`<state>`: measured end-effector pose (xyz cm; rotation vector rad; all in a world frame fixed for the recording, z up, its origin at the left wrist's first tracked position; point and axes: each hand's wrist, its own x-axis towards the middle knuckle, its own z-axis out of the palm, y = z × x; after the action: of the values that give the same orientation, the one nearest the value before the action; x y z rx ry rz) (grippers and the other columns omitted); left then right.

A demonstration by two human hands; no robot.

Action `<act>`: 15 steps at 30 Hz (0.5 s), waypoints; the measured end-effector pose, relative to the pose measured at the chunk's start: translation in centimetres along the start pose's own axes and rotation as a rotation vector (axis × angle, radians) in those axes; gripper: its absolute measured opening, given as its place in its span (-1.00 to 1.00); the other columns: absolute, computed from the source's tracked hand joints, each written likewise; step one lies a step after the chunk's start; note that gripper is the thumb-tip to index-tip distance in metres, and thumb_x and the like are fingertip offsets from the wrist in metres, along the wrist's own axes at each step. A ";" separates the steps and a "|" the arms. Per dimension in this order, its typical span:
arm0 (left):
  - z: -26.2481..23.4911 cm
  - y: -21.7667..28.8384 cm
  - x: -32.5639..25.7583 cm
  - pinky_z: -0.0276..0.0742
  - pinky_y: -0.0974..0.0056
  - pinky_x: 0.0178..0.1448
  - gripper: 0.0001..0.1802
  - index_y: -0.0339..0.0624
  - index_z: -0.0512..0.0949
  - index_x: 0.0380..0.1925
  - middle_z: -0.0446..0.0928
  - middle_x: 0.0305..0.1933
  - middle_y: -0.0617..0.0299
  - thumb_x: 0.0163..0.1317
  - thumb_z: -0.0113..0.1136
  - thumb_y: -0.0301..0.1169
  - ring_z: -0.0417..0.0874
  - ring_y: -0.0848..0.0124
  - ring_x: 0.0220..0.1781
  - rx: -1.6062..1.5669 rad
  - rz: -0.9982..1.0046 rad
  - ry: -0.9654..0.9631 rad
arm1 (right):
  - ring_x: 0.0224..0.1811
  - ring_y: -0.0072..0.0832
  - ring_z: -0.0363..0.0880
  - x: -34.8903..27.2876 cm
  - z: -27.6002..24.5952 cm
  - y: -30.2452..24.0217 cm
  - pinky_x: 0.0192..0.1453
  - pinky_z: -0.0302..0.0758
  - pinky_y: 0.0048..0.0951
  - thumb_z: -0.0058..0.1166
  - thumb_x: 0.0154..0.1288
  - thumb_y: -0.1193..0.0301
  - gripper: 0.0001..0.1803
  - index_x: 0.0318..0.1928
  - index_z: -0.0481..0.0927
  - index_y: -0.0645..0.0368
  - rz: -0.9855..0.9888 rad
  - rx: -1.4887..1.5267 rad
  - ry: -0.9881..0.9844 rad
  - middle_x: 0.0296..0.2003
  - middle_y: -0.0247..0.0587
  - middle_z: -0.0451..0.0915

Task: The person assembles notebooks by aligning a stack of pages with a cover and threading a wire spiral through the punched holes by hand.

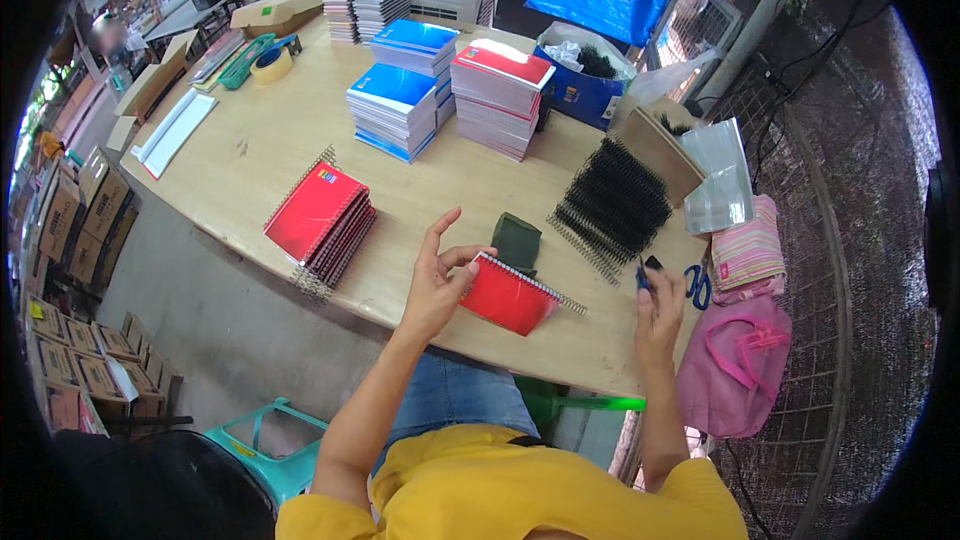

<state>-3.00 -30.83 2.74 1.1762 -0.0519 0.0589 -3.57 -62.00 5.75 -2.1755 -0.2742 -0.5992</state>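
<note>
My left hand (432, 292) pinches the upper left corner of a small red notebook (508, 302) between thumb and fingers, its index finger raised. A dark wire coil (570, 305) runs along the notebook's top edge and sticks out past its right end. At the table's right side, my right hand (658, 315) has its fingers closed around a small blue-and-black hand tool (642, 276), whose exact kind is partly hidden. Blue-handled scissors (698, 286) lie just right of that hand. Behind the notebook sits a dark green folded pad (516, 242).
A pile of black spiral coils (615, 202) lies at right. Coil-bound red notebooks (320, 212) are stacked at left. Farther back stand blue-covered stacks (392, 105), a red-covered stack (498, 95) and a blue tub (580, 85). A pink bag (735, 370) hangs by the right edge.
</note>
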 end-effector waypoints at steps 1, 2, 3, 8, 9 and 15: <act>-0.1 0.1 -0.3 0.47 0.52 -0.24 -0.14 0.00 -0.02 0.56 0.68 0.05 0.03 0.34 0.09 -0.70 0.58 0.62 -0.21 -0.001 -0.002 0.005 | -0.02 0.01 0.49 1.5 0.8 -1.3 0.12 0.45 -0.10 0.20 0.29 0.31 -0.61 0.07 0.59 0.25 -0.076 0.118 -0.033 -0.04 0.02 0.46; -0.2 0.1 -0.5 0.48 0.53 -0.25 -0.14 0.00 -0.02 0.56 0.68 0.04 0.03 0.34 0.11 -0.69 0.58 0.63 -0.22 0.000 0.000 0.012 | -0.01 -0.02 0.50 3.0 1.6 -2.8 0.17 0.43 -0.05 0.24 0.27 0.28 -0.60 0.06 0.60 0.21 -0.219 0.030 -0.132 -0.04 -0.03 0.48; -0.4 0.3 -0.5 0.48 0.53 -0.26 -0.13 0.00 -0.02 0.56 0.68 0.03 0.04 0.34 0.12 -0.69 0.59 0.63 -0.22 0.000 0.006 0.018 | -0.01 -0.05 0.51 4.4 2.3 -4.2 0.22 0.41 -0.01 0.27 0.24 0.25 -0.59 0.06 0.61 0.16 -0.367 -0.062 -0.227 -0.04 -0.08 0.51; -0.3 0.8 -0.9 0.65 0.37 0.01 -0.12 -0.10 0.00 0.54 0.68 -0.03 -0.05 0.30 0.20 -0.68 0.70 0.43 -0.04 0.021 -0.021 0.064 | 0.13 -0.25 0.52 8.9 5.1 -9.5 0.49 0.13 0.21 0.38 0.05 0.17 -0.51 0.02 0.66 0.02 -0.977 -0.477 -0.313 -0.09 -0.25 0.57; -0.3 0.9 -1.0 0.65 0.36 0.01 -0.12 -0.11 0.00 0.53 0.69 -0.04 -0.06 0.30 0.21 -0.69 0.70 0.42 -0.04 0.018 -0.016 0.067 | 0.14 -0.28 0.52 9.4 5.4 -9.7 0.50 0.12 0.22 0.38 0.04 0.17 -0.51 0.02 0.66 0.01 -1.032 -0.493 -0.318 -0.09 -0.28 0.57; -0.5 1.3 -1.1 0.66 0.36 -0.02 -0.13 -0.12 0.03 0.52 0.69 -0.09 -0.02 0.30 0.25 -0.67 0.71 0.42 -0.07 0.026 -0.039 0.080 | 0.12 -0.42 0.55 10.7 6.4 -9.6 0.48 0.18 0.20 0.35 0.03 0.18 -0.52 0.02 0.67 -0.03 -1.278 -0.538 -0.319 -0.12 -0.38 0.58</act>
<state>-4.23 -29.95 3.66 1.1990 0.0421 0.0722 3.95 -51.09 14.28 -2.3798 -1.9325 -1.0657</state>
